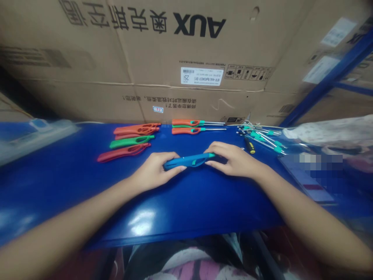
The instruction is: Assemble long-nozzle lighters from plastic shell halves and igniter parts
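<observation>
A blue plastic lighter body [189,160] lies level just above the blue table [180,202], held at both ends. My left hand [155,169] is closed round its left end. My right hand [230,157] grips its right end, fingers curled over it. Beyond my left hand lie several empty lighter shells: orange ones [136,129], a green one [131,141] and a red one [124,152]. Two orange lighters with metal nozzles [195,126] lie straight ahead.
A heap of teal-tipped metal nozzle parts [264,137] and a small yellow-handled screwdriver [249,146] lie at the right. Large cardboard boxes [186,58] wall off the back. A clear plastic item [37,134] sits at the left, a flat card [305,179] at the right.
</observation>
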`<action>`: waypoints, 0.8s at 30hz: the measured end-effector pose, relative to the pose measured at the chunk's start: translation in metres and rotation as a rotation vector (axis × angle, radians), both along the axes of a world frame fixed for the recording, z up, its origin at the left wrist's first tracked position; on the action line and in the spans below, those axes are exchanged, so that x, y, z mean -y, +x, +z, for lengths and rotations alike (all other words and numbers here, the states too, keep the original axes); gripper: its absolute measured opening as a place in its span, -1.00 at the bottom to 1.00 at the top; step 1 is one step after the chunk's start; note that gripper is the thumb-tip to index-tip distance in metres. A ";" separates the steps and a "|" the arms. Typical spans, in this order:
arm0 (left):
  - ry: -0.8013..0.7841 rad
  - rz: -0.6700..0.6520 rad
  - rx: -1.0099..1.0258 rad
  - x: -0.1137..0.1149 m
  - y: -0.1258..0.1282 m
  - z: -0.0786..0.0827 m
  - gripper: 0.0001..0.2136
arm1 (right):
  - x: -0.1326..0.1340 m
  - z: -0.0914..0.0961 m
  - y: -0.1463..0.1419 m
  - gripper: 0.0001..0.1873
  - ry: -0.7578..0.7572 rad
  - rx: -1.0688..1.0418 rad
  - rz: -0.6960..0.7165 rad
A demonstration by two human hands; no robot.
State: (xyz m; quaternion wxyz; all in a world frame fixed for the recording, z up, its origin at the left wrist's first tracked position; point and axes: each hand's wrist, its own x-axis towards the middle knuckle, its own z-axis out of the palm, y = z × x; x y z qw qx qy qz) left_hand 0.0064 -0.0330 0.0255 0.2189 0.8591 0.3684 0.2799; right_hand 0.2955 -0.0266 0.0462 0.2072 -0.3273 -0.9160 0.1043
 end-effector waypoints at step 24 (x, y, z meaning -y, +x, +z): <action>0.079 0.052 0.077 -0.002 0.002 -0.010 -0.69 | 0.006 -0.005 -0.009 -0.86 -0.047 0.200 -0.161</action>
